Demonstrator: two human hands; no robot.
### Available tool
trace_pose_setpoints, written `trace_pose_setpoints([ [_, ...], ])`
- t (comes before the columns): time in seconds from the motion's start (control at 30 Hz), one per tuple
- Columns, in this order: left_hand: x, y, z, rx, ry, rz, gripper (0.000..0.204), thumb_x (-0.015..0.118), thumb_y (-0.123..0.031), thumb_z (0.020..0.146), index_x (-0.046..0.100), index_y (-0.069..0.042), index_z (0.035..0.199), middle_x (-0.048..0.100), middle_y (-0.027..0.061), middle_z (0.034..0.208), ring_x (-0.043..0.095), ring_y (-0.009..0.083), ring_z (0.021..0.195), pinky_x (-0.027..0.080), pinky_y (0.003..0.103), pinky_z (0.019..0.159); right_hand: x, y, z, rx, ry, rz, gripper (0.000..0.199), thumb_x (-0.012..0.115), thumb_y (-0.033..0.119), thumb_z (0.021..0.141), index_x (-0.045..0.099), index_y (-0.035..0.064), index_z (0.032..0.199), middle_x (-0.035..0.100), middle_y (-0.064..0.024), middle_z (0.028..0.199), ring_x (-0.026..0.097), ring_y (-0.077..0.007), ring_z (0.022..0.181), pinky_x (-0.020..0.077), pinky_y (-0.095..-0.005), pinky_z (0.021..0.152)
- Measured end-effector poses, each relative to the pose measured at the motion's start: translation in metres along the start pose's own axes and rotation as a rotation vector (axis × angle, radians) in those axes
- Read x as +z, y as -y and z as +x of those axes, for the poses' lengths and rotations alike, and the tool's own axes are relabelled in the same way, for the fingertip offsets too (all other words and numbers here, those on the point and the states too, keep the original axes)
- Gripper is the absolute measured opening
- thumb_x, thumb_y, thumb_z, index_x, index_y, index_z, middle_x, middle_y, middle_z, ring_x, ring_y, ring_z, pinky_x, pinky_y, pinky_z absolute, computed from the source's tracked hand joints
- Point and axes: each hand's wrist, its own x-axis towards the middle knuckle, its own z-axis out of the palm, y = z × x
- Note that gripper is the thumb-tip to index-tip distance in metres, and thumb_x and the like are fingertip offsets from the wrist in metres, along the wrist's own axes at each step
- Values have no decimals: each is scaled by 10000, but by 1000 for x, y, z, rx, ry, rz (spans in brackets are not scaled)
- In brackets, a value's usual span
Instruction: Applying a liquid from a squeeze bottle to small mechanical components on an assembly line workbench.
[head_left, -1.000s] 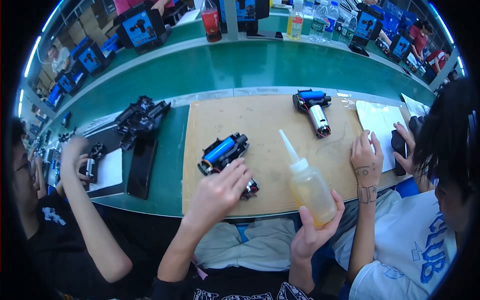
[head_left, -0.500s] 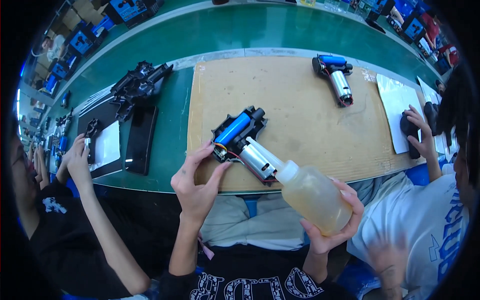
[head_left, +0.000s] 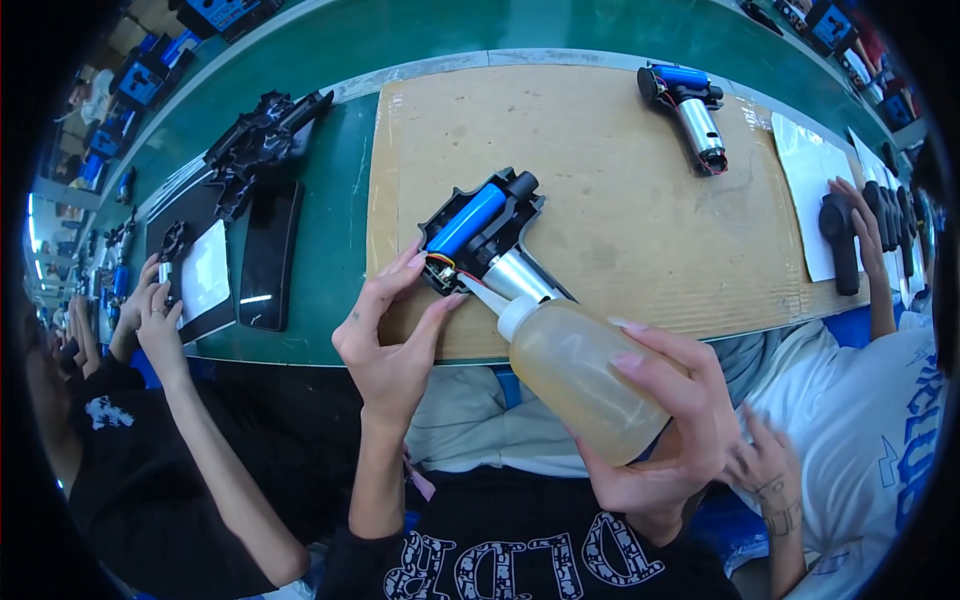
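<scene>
The left hand point(head_left: 388, 345) is holding the near left corner of an open black plastic housing with a blue cylinder and silver motor point(head_left: 466, 222) between thumb and fingers; the right hand point(head_left: 680, 415) is gripping a translucent squeeze bottle of yellowish liquid point(head_left: 590, 370), whose tapered nozzle point(head_left: 486, 295) is pointing at that corner; a similar blue-and-silver assembly point(head_left: 697, 125) is lying farther off on the tan cardboard sheet point(head_left: 560, 150); black plastic shell parts point(head_left: 258, 145) and a black glossy rectangular slab point(head_left: 268, 262) are resting leftward on the green surface point(head_left: 335, 240).

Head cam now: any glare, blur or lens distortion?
Head view: white glare streak on the black smartphone; soft sheen on the squeeze bottle; right-hand co-worker's lower hand looks motion-blurred; far edge of the cardboard sheet bows, fisheye style; black vignette in the corners.
</scene>
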Motion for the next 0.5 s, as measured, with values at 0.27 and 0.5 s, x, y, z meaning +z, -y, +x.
trace_pose_setpoints([
  [0.27,-2,-3,1,9,0,14,400,856,48,726,684,58,1087,708,257,1177,683,320,1166,552,366,998,1,8,13,-4,10,-42,543,811,-17,530,728,90,1056,692,-214,1049,727,-331,907,604,-370,758],
  [0.5,-2,-1,-1,-13,1,18,424,854,53,724,679,60,1110,699,263,1197,690,310,1153,552,363,994,5,3,5,52,-16,20,562,789,-44,533,757,118,1070,684,-187,1084,727,-318,891,609,-362,734],
])
